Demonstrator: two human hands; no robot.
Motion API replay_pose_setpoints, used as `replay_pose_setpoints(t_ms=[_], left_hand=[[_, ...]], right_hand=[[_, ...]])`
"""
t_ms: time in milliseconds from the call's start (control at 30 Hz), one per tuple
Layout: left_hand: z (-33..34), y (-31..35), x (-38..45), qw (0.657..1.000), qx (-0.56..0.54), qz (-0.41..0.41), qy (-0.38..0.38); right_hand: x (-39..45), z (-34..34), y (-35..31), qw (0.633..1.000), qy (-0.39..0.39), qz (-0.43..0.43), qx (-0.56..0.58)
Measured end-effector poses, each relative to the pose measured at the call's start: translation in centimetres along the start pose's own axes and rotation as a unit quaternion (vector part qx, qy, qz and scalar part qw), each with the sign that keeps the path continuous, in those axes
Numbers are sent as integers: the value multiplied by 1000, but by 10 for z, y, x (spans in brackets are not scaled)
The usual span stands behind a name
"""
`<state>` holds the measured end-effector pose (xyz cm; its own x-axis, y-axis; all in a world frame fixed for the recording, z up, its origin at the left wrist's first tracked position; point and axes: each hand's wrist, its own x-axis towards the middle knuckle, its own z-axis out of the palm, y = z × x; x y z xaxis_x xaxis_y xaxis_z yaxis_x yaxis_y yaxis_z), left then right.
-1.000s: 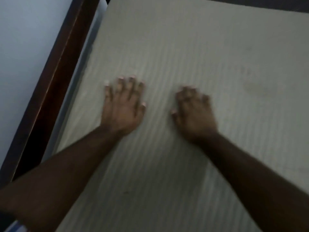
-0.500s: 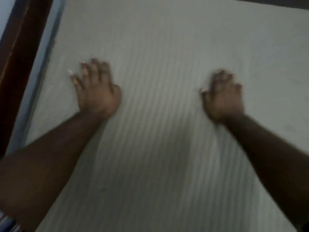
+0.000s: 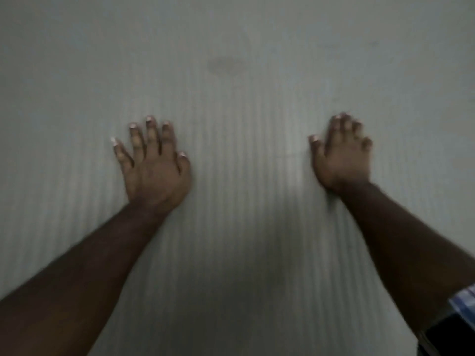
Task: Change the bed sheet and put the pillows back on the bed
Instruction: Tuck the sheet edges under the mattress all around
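A pale sheet with fine woven stripes (image 3: 244,98) fills the whole view, lying flat over the bed. My left hand (image 3: 154,163) rests palm down on it left of centre, fingers straight and spread. My right hand (image 3: 341,158) lies flat on the sheet to the right, fingers together and pointing away from me. Neither hand holds anything. No pillows are in view.
A faint darker smudge (image 3: 226,65) marks the sheet beyond the hands. A bit of blue patterned clothing (image 3: 462,304) shows at the lower right edge. My shadow darkens the sheet between my forearms.
My hands have slid apart across the sheet, the right one moving further right. The view has shifted right, so the dark wooden bed frame at the left is out of sight.
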<state>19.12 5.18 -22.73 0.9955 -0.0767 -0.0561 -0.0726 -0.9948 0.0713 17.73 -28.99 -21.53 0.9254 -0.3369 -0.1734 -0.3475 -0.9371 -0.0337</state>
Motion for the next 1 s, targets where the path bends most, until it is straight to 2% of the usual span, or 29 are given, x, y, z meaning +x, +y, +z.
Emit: replay_pose_setpoints(t_ms=[67, 133, 200, 300, 400, 467, 500, 533, 600, 667, 733, 833, 933, 1000], left_hand=[[-2, 54, -22, 997, -5, 81, 18], [2, 103, -53, 990, -35, 135, -18], [15, 114, -71, 988, -28, 145, -52], [27, 94, -68, 988, 1, 146, -58], [23, 90, -66, 990, 12, 125, -57], [17, 105, -71, 993, 13, 97, -59], [13, 119, -78, 995, 3, 86, -58], [9, 139, -88, 995, -11, 87, -57], [5, 190, -123, 989, -39, 120, -72], [10, 230, -163, 983, -45, 151, -96], [18, 237, -183, 981, -23, 159, -112], [24, 221, -178, 983, 10, 150, -100], [21, 224, -171, 989, 11, 98, -110], [18, 244, -176, 993, 4, 61, -106]], right_hand=[[-31, 6, -31, 993, 11, -115, 20], [-80, 20, -57, 970, -28, -241, 18], [-108, 27, -47, 961, -42, -272, 21], [-89, 33, 40, 976, -27, -213, -21], [-62, 22, 153, 999, -8, -32, -40], [-57, 7, 187, 996, -20, 86, -12], [-61, 5, 184, 995, -19, 96, 3], [-70, 4, 169, 998, -13, 66, 14], [-107, 12, 124, 997, -17, -72, 32], [-158, 27, 92, 980, -48, -191, 24], [-178, 32, 107, 974, -55, -219, 19], [-153, 29, 195, 987, -53, -149, -7], [-118, 14, 292, 998, -56, -15, -23], [-107, 3, 312, 997, -35, 72, 4]])
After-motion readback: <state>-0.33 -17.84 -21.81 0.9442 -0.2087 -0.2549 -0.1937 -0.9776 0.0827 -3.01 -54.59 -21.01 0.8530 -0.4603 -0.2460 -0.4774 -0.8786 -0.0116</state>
